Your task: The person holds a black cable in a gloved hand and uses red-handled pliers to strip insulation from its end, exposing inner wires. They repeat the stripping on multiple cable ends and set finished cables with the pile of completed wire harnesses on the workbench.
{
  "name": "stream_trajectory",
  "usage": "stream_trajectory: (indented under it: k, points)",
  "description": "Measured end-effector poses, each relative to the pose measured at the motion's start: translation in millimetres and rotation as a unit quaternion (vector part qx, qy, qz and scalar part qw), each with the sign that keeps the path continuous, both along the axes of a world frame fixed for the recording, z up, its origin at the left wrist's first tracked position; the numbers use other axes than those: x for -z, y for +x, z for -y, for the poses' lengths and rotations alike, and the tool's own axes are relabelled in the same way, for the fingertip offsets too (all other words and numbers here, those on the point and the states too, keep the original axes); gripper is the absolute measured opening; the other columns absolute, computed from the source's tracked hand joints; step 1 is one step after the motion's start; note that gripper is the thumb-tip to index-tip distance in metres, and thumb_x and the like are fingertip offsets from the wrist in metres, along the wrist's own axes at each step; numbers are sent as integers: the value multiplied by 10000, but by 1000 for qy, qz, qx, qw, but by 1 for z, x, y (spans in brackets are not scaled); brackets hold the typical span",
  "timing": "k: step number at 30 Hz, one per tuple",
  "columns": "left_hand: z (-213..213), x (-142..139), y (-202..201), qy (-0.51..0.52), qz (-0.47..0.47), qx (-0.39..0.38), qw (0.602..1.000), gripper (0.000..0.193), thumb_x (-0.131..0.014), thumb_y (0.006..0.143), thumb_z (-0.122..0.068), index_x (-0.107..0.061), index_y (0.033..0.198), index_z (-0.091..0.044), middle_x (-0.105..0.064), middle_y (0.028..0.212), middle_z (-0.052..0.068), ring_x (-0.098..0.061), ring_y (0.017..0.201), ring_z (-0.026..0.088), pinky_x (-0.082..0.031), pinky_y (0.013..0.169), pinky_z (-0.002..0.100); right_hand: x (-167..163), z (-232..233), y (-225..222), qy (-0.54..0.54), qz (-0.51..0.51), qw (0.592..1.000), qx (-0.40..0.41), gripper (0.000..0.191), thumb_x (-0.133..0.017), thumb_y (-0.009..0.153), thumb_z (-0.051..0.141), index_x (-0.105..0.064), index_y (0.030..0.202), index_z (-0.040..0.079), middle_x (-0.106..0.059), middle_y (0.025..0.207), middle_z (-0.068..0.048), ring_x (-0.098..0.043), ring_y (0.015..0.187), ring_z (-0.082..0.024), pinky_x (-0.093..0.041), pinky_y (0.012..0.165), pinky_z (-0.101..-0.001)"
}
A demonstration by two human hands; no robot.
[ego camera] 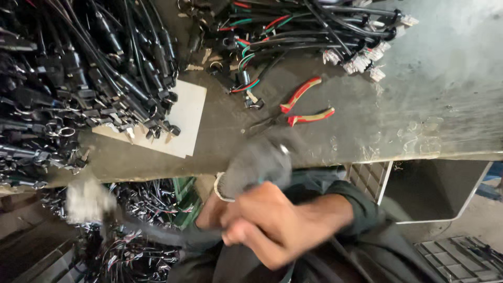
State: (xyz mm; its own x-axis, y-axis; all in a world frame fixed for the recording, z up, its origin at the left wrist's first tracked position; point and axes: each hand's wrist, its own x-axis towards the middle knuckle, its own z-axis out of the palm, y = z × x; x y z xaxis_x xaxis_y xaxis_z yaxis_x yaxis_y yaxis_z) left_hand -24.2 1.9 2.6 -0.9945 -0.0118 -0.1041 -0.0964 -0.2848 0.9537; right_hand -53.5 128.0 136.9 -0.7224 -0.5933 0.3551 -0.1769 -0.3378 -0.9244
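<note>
Two hands pull at a grey glove just below the bench edge.
The bare right hand is closed on the grey glove that covers the left hand, whose grip I cannot tell. Red-handled pliers lie near on the bench, with black cables heaped further left.

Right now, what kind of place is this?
Probably a small workshop for assembling cable harnesses. A worn metal bench carries heaps of black cables with connectors, and pliers with red handles lie on it. More wires are below.
</note>
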Motion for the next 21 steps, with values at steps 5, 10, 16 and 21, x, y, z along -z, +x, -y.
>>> stream_trajectory:
  k: [5, 10, 16, 21]
  points:
    - [17, -78, -33, 147, -42, 64, 986, 357, -545, 1113, -317, -583, 1295, -12, -669, 1157, 80, -649, 1033, 199, -489, 939, 364, 33, -40, 6, 237, -274, 917, 165, 204, -684, 995, 168, -623, 987, -27, -616, 741, -88, -624, 582, -253, -463, 515, -389]
    - [26, -84, -17, 302, -138, 31, 943, 349, -528, 1135, -354, -604, 1212, -22, -669, 1070, 95, -646, 938, 229, -469, 879, 403, 43, -32, -6, 342, -193, 910, 133, 272, -728, 966, 159, -510, 848, 44, -511, 703, -89, -577, 627, -302, -446, 561, -425]
    - [17, -66, 10, 240, -42, -79, 967, 352, -667, 1111, -284, -594, 1128, 59, -588, 958, 119, -511, 779, 160, -409, 694, 300, 7, -42, -35, 362, -299, 842, 266, 347, -676, 958, 308, -626, 1044, -23, -663, 989, -201, -638, 931, -428, -473, 837, -483]
    - [-12, -75, 7, -88, -218, 113, 965, 237, -583, 1083, -290, -624, 1093, -57, -656, 942, 106, -646, 838, 244, -510, 774, 356, -26, -46, -32, 84, -9, 993, 82, 431, -422, 1104, 436, -573, 864, 111, -692, 902, -65, -691, 921, -279, -513, 911, -464]
